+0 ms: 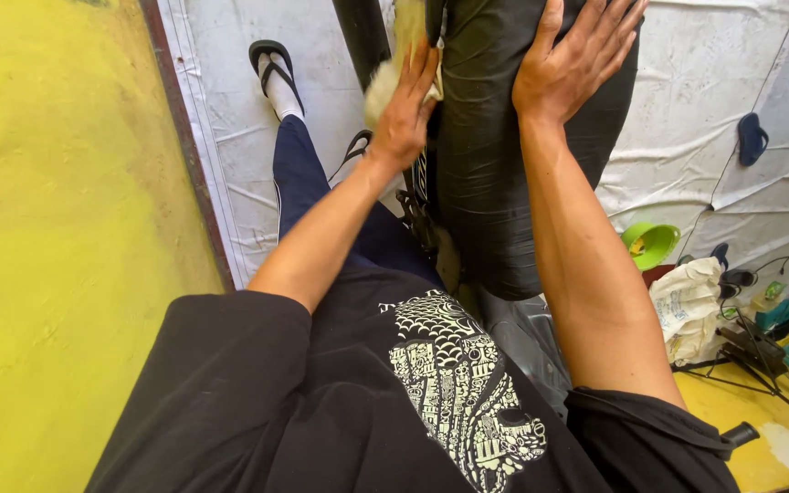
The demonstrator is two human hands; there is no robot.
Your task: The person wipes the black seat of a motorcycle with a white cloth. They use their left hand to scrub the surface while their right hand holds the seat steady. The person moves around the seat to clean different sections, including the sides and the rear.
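The right hand (570,62) lies open, flat on the bulky black fabric cushion (495,164). The left hand (404,110) grips pale fluffy stuffing (381,87). The cushion appears soft, yielding; hold its sides.

A large padded bag (504,155) stands upright before the person, the left hand (404,110) pressing a wad of stuffing (383,87) at its left edge, the right hand (568,64) flat on its front. Right of it, on the floor, lie a bowl (650,243), a sack (691,306) and a slipper (751,139).
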